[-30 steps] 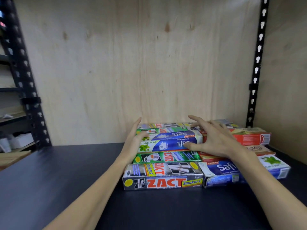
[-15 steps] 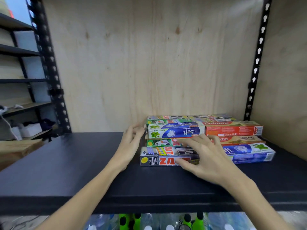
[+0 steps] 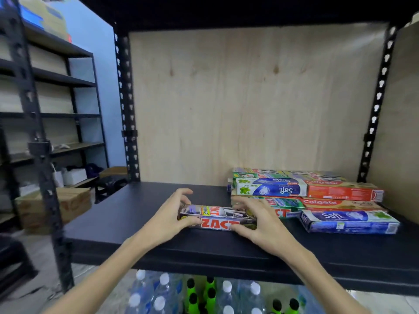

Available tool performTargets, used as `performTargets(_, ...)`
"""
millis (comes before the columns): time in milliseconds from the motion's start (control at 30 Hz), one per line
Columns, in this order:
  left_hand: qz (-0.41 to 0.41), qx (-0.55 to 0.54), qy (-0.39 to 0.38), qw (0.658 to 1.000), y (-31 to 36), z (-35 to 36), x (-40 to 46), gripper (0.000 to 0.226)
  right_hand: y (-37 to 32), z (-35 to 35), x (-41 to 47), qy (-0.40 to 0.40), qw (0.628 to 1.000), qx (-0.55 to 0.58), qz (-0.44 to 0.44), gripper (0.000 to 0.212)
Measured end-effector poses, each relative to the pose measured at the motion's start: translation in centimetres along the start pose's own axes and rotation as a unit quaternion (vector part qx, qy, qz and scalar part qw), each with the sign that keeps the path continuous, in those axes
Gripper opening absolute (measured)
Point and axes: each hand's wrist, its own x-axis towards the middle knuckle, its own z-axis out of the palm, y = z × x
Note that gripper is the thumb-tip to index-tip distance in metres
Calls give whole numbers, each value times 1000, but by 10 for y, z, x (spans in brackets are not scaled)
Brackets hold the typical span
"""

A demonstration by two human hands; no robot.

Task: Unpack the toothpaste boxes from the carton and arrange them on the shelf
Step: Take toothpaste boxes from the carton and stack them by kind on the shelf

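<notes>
ZACT box (image 3: 217, 219) between both hands (image 3: 166, 217)

Below, near: clear water bottles (image 3: 158, 298) with white caps, beside green bottles (image 3: 209, 293) with black caps. Far left: brown cardboard box (image 3: 56, 205) on the floor, second black rack (image 3: 52, 114), white boxes (image 3: 72, 176). Behind: plywood panel (image 3: 249, 98).

The person's left hand (image 3: 169, 219) and right hand (image 3: 264, 225) are bare, both forearms uncovered, no sleeves, rings or watch visible.
</notes>
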Motion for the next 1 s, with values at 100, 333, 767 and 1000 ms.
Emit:
performTargets(100, -20, 8, 21, 1000, -25, -25, -6, 61, -15, 15, 22, -51, 995, 82, 24, 62)
performTargets(333, -91, 35, 141, 985, -62, -28, 17, 73, -28, 52, 87, -89, 995, 4, 53, 67)
performTargets(767, -151, -270, 74, 948, -91, -45, 49, 28, -75, 140, 161, -40, 981, 127, 140, 42)
performTargets(1000, -93, -115, 51, 988, -118, -61, 51, 72, -58, 147, 186, -93, 984, 134, 72, 69)
